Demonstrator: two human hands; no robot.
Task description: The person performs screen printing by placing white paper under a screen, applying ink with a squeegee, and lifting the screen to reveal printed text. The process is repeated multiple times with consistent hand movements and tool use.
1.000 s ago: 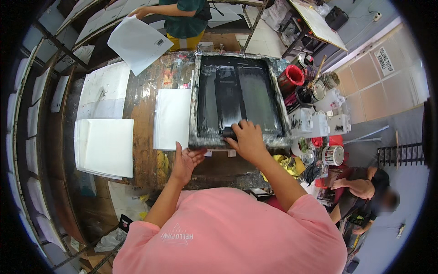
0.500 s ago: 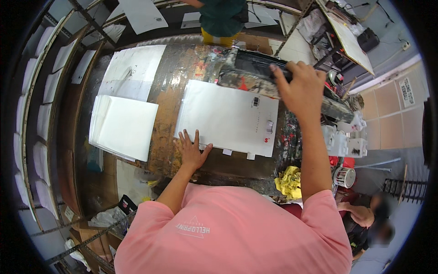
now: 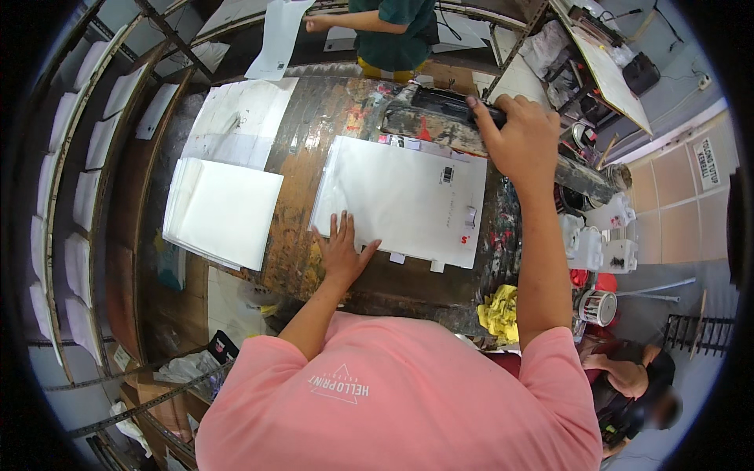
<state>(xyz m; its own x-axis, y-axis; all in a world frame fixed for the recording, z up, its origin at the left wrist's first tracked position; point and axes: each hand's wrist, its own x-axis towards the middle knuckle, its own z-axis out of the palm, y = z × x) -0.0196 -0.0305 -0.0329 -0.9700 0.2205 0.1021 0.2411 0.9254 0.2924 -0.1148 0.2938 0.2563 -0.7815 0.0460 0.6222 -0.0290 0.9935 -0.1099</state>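
A printed white paper sheet [image 3: 393,196] lies on the worktable before me, with a small barcode, faint print and a red mark toward its right side. My left hand [image 3: 344,253] rests on its near left edge, fingers spread. My right hand [image 3: 522,141] is wrapped round the upper edge of a paint-stained screen printing frame [image 3: 440,125], which is tilted up beyond the sheet. Small paper tabs [image 3: 397,257] show along the sheet's near edge, and others at its far edge. What lies behind the frame is hidden.
A stack of white sheets [image 3: 224,212] lies left on the stained table [image 3: 302,173]. Shelves of paper [image 3: 86,196] stand at far left. Crumpled yellow cloth [image 3: 497,310] and a paint can [image 3: 598,306] are at right. A co-worker [image 3: 393,35] stands across the table; another person sits lower right.
The screen frame has shifted slightly away, uncovering the sheet's far edge. Across the table, the co-worker's arm has come into view beside a hanging white sheet. My left hand stays on the paper.
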